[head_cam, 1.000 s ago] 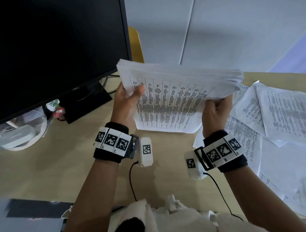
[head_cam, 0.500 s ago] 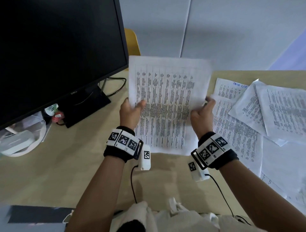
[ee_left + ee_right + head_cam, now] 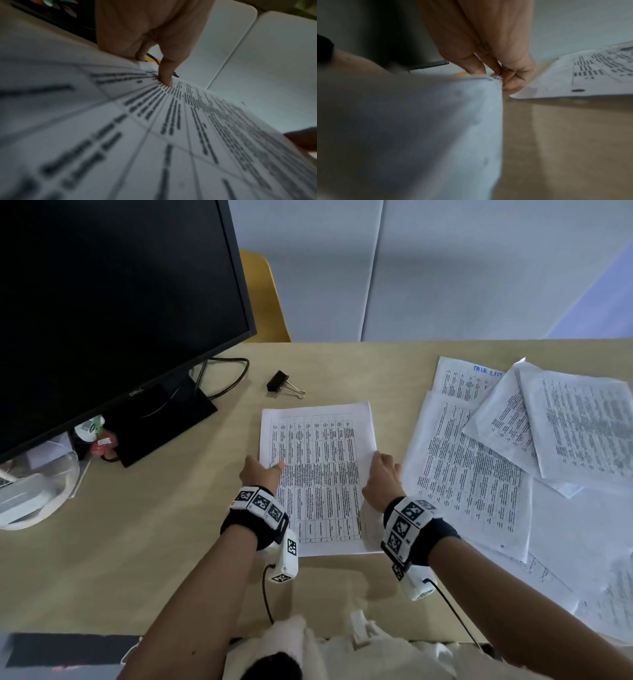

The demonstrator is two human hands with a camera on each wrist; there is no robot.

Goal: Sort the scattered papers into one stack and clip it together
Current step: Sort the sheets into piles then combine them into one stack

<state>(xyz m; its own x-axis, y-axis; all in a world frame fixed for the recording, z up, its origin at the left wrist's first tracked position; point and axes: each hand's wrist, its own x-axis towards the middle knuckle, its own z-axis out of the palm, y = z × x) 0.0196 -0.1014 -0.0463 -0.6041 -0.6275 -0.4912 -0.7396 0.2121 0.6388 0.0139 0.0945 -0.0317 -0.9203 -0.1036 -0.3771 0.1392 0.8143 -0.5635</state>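
Stack [image 3: 317, 474] flat on desk [image 3: 164, 525] between both hands: left hand [image 3: 258, 472] gripping its left edge, thumb on top sheet; right hand [image 3: 383, 475] pinching the right edge, fingers curled at the side. Clip [image 3: 282, 383] lying on desk beyond left hand, apart from stack. Loose papers [image 3: 513, 457] spread just right of right hand, overlapping each other.

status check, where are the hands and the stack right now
Left hand and right hand each grip a side edge of the stack on the desk. Binder clip unused beyond it. Loose papers still scattered right.
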